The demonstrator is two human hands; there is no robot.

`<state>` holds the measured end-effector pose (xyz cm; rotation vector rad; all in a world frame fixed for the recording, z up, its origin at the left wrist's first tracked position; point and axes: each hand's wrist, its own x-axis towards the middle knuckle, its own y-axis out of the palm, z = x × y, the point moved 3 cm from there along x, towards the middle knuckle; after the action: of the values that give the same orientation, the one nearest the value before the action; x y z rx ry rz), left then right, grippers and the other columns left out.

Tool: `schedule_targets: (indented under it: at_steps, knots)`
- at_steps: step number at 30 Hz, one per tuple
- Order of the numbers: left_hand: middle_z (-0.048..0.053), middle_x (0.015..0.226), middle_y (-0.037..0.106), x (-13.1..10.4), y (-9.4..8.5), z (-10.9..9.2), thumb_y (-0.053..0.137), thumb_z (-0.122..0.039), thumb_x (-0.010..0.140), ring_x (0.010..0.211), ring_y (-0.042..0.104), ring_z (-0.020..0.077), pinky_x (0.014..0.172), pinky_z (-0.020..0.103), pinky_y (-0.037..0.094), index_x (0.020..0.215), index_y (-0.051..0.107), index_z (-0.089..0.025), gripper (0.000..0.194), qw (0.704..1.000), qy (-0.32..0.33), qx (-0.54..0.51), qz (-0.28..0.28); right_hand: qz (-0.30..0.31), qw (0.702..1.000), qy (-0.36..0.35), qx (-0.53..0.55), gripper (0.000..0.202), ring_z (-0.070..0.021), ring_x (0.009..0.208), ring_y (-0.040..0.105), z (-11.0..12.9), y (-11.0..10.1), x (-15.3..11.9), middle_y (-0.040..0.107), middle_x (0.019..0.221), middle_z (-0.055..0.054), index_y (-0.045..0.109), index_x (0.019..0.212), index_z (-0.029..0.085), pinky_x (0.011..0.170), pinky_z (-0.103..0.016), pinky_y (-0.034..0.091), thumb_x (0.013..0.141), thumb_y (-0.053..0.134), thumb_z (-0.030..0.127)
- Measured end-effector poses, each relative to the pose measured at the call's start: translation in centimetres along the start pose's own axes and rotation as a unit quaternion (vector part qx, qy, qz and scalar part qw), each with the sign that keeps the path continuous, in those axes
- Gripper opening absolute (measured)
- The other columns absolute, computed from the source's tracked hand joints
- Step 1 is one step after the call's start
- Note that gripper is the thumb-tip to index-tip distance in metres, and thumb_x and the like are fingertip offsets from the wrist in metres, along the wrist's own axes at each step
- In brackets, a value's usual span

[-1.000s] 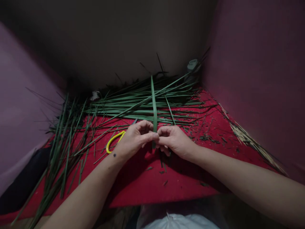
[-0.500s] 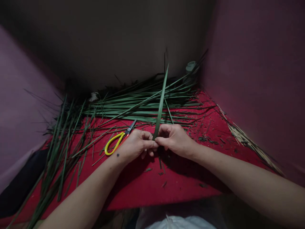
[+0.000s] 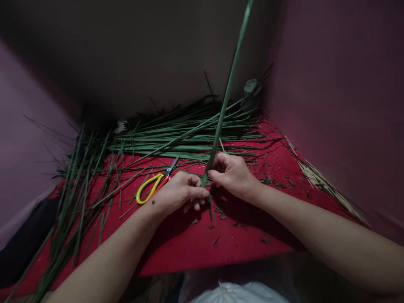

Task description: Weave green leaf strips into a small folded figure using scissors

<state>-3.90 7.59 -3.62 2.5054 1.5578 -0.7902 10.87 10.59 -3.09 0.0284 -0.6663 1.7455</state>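
Note:
Between my hands a long green leaf blade (image 3: pixel 224 101) stands up, leaning slightly right, its top reaching the upper edge of the view. My left hand (image 3: pixel 184 191) pinches its lower end between thumb and fingers. Just above and to the right, my right hand (image 3: pixel 232 172) is closed on the same leaf, thumb and index finger at its edge. A pair of scissors (image 3: pixel 154 183) with yellow and red handles lies beside my left wrist, blades pointing away. Beyond my hands, many long green leaves (image 3: pixel 170 136) lie across the table.
The red table (image 3: pixel 189 261) carries small leaf scraps (image 3: pixel 271 182). More leaves (image 3: pixel 82 202) hang toward the near left edge. A bundle of pale thin sticks (image 3: pixel 331 193) lies along the right side. A jar (image 3: pixel 251 88) stands at the back right, near the wall.
The leaf now rises much higher than before. My right hand has shifted slightly up along it, while my left hand keeps its pinch at the bottom.

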Motion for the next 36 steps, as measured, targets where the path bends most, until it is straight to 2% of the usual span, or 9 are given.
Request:
schedule_targets:
  at_steps: [6, 10, 15, 18, 22, 24, 26, 30, 36]
  knots:
    - [0.0, 0.051, 0.06, -0.2, 0.0, -0.2, 0.064, -0.028, 0.071, 0.038, 0.049, 0.0072, 0.036, 0.017, 0.034, 0.063, 0.057, -0.013, 0.019, 0.999, 0.016, 0.016, 0.036, -0.028, 0.999, 0.01, 0.038, 0.004, -0.01, 0.059, 0.053, -0.5, -0.6, 0.6, 0.057, 0.066, 0.0, 0.056, 0.069, 0.016, 0.057, -0.023, 0.043, 0.069, 0.054, 0.012]
    - [0.002, 0.063, 0.063, -0.1, -0.2, -0.4, 0.06, -0.03, 0.076, 0.051, 0.056, 0.009, 0.043, 0.018, 0.04, 0.07, 0.057, -0.012, 0.019, 0.998, 0.068, -0.006, -0.018, 0.005, 0.98, 0.099, 0.17, 0.007, -0.0079, 0.045, 0.05, -0.7, 0.0, 0.4, 0.056, 0.064, 0.002, 0.054, 0.072, 0.016, 0.044, -0.022, 0.042, 0.066, 0.056, 0.014]
    - [0.001, 0.061, 0.061, 0.0, -0.2, -0.4, 0.058, -0.03, 0.076, 0.048, 0.054, 0.009, 0.038, 0.017, 0.036, 0.069, 0.056, -0.012, 0.019, 0.996, 0.065, -0.008, -0.063, 0.09, 0.952, 0.158, 0.246, 0.008, -0.0078, 0.038, 0.048, 0.0, 1.3, -0.3, 0.054, 0.053, 0.004, 0.052, 0.068, 0.016, 0.038, -0.021, 0.04, 0.064, 0.055, 0.01]
    - [0.001, 0.061, 0.06, -0.1, -0.2, -0.6, 0.061, -0.029, 0.074, 0.048, 0.054, 0.0094, 0.038, 0.018, 0.038, 0.068, 0.056, -0.012, 0.019, 0.995, 0.066, -0.013, -0.067, 0.096, 0.959, 0.151, 0.22, 0.006, -0.0073, 0.038, 0.047, 0.0, 1.5, -0.5, 0.054, 0.051, 0.004, 0.053, 0.066, 0.015, 0.039, -0.02, 0.038, 0.064, 0.053, 0.01]
    - [0.002, 0.059, 0.061, -0.3, -0.2, -0.8, 0.061, -0.029, 0.073, 0.049, 0.055, 0.01, 0.041, 0.018, 0.039, 0.068, 0.057, -0.011, 0.019, 0.995, 0.059, -0.015, -0.079, -0.001, 0.982, 0.122, 0.147, 0.007, -0.0078, 0.046, 0.049, -0.4, 0.6, -0.3, 0.054, 0.055, 0.003, 0.053, 0.069, 0.015, 0.044, -0.02, 0.039, 0.063, 0.054, 0.011]
    - [0.002, 0.059, 0.061, -0.3, -0.2, -0.9, 0.061, -0.028, 0.073, 0.049, 0.055, 0.0103, 0.041, 0.019, 0.039, 0.067, 0.057, -0.012, 0.018, 0.995, 0.056, -0.015, -0.083, -0.025, 0.985, 0.109, 0.128, 0.007, -0.0083, 0.049, 0.05, -0.4, 0.3, -0.2, 0.055, 0.058, 0.002, 0.053, 0.07, 0.016, 0.046, -0.021, 0.04, 0.064, 0.054, 0.011]
    - [0.002, 0.059, 0.061, -0.2, -0.2, -0.8, 0.062, -0.028, 0.072, 0.048, 0.055, 0.0103, 0.04, 0.019, 0.039, 0.067, 0.056, -0.012, 0.017, 0.994, 0.058, -0.02, -0.086, -0.01, 0.986, 0.109, 0.13, 0.007, -0.0081, 0.049, 0.05, -0.2, 0.4, -0.2, 0.054, 0.058, 0.002, 0.053, 0.069, 0.016, 0.046, -0.02, 0.04, 0.065, 0.053, 0.011]
    - [0.002, 0.061, 0.062, -0.1, -0.2, -0.7, 0.061, -0.027, 0.072, 0.048, 0.055, 0.0097, 0.04, 0.019, 0.039, 0.069, 0.057, -0.011, 0.016, 0.994, 0.069, -0.022, -0.082, 0.073, 0.968, 0.133, 0.198, 0.008, -0.0071, 0.044, 0.049, -0.1, 1.4, -0.6, 0.053, 0.055, 0.004, 0.05, 0.067, 0.017, 0.042, -0.019, 0.039, 0.064, 0.052, 0.009]
    - [0.001, 0.061, 0.062, -0.1, -0.1, -0.6, 0.061, -0.025, 0.071, 0.047, 0.055, 0.0092, 0.038, 0.018, 0.04, 0.07, 0.056, -0.012, 0.014, 0.995, 0.065, -0.024, -0.075, 0.045, 0.977, 0.107, 0.178, 0.01, -0.0072, 0.049, 0.05, -0.3, 1.5, -0.9, 0.053, 0.057, 0.004, 0.05, 0.066, 0.017, 0.046, -0.019, 0.041, 0.063, 0.053, 0.008]
